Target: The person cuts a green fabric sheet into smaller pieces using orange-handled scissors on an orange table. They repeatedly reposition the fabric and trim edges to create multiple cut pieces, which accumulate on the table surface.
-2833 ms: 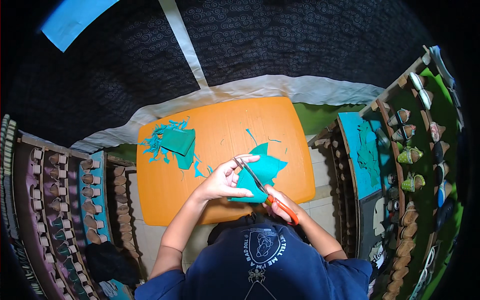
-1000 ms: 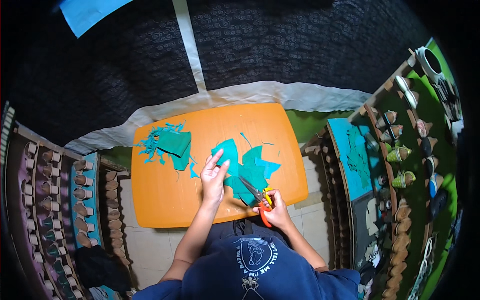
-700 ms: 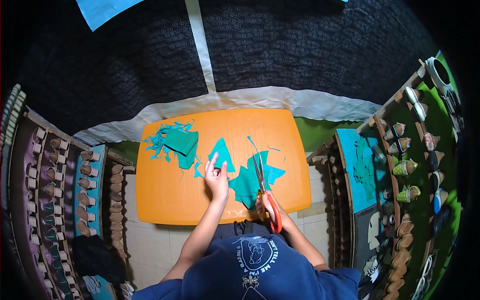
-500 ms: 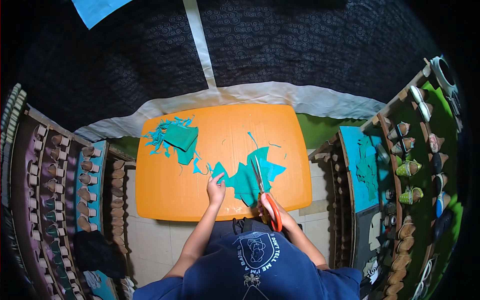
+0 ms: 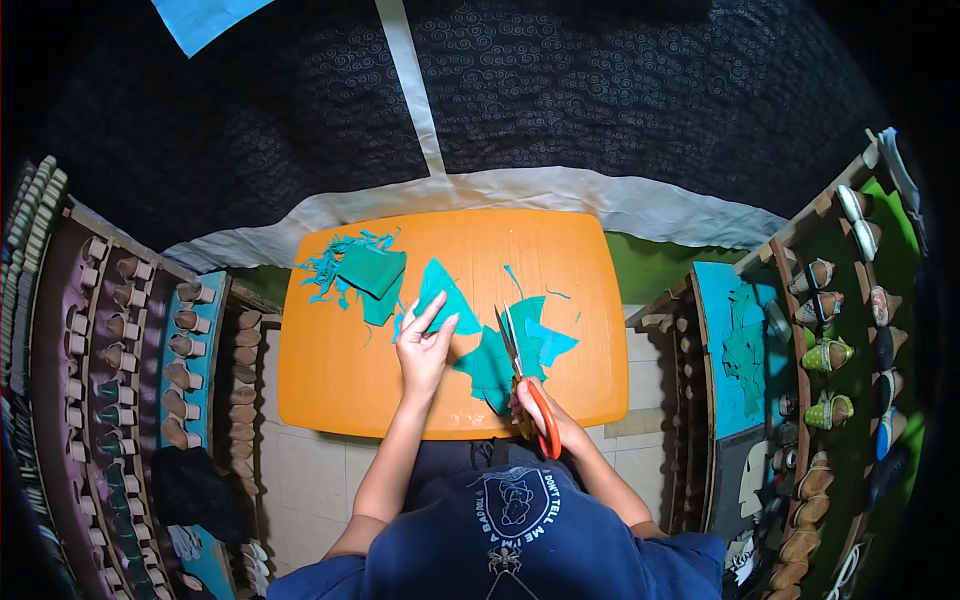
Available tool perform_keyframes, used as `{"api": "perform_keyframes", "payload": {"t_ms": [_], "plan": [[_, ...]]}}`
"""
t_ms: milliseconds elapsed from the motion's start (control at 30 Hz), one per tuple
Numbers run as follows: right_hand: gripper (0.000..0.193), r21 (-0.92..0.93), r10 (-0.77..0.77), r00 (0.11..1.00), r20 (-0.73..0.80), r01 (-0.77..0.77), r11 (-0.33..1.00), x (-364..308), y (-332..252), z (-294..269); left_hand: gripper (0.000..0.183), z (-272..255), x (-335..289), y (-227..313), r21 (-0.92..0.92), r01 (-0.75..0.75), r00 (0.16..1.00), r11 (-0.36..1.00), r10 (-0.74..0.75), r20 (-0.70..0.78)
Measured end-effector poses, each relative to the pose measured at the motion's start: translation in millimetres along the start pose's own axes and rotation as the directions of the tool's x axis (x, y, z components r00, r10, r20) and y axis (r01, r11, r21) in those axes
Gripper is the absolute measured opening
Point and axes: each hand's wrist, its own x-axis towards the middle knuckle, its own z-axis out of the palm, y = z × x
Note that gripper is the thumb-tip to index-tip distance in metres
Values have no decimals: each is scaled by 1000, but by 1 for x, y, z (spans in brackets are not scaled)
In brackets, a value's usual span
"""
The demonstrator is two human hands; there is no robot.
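Note:
In my left hand [image 5: 424,345] is a pointed green fabric piece [image 5: 444,298], lifted off the orange table [image 5: 350,395] with its tip toward the far side. My right hand [image 5: 540,403] grips red-handled scissors [image 5: 543,415] at the table's near edge. Their blades are slightly parted and point away from me, over a pile of green fabric pieces [image 5: 486,362]. A lighter blue scrap [image 5: 556,345] pokes out on that pile's right side.
At the table's far left lie a folded green cloth [image 5: 375,270] and thin blue-green trimmings [image 5: 330,262]. Racks of shoes [image 5: 185,345] stand on the left, with more shoes [image 5: 828,355] on the right. Green cut pieces [image 5: 742,345] lie on a blue shelf [image 5: 715,290].
My left hand has raised the pointed green piece off the pile and moved it a little away from me. My right hand keeps the scissors in nearly the same place.

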Motion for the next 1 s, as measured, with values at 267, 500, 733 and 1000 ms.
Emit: {"api": "perform_keyframes", "payload": {"t_ms": [267, 500, 733, 1000], "plan": [[37, -78, -198, 976, 86, 205, 976, -10, -30, 19, 43, 20, 1, 42, -114, -163, 986, 980, 159, -47], [40, -119, -160, 986, 36, 163, 979, -12, -47, 22, 47, 21, -4, 40, -221, -86, 996, 972, 79, -38], [43, -184, -165, 986, 16, 165, 969, -8, -47, 23, 49, 16, -11, 38, -253, -46, 999, 966, 47, -3], [43, -272, -173, 984, 31, 175, 946, -8, -50, 22, 49, 10, -12, 35, -267, -53, 999, 962, 54, -4]]}}
